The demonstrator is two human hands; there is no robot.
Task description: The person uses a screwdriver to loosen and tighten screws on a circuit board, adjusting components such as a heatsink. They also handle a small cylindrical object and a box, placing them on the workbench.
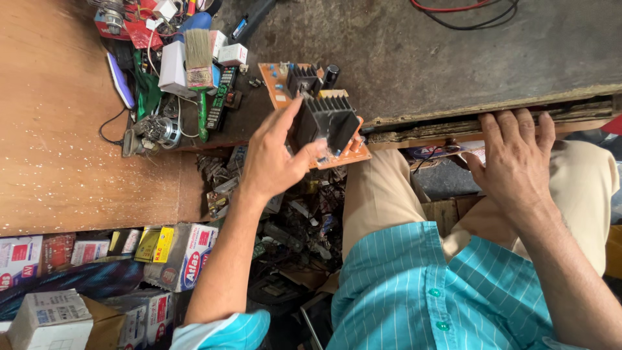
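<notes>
The wooden tabletop (58,129) fills the upper left of the view, and beside it runs a darker grey surface (453,58) with a ragged, layered front edge. Below sit the person's lap in tan trousers (382,194) and a teal striped shirt (414,285). Stacked cardboard boxes (188,256) lie low on the left, next to a dark heap of loose electronic scrap (291,227) under the tabletop's edge. The left hand (275,159) holds an orange circuit board (337,155) at the tabletop's edge — its grip is clenched on the board, thumb and fingers pressing the black finned heat sink (327,120) that stands on it. The board carries a second, smaller heat sink (303,79) and a black cylindrical capacitor (331,73) at its far end. The right hand (515,159) lies flat with fingers spread on the ragged edge of the grey surface, its grip released, holding nothing. Farther left on the tabletop lie a green-handled paintbrush (200,65), a black remote control (220,97) just beside it, and a small white box (233,54) — all well apart from the right hand.
</notes>
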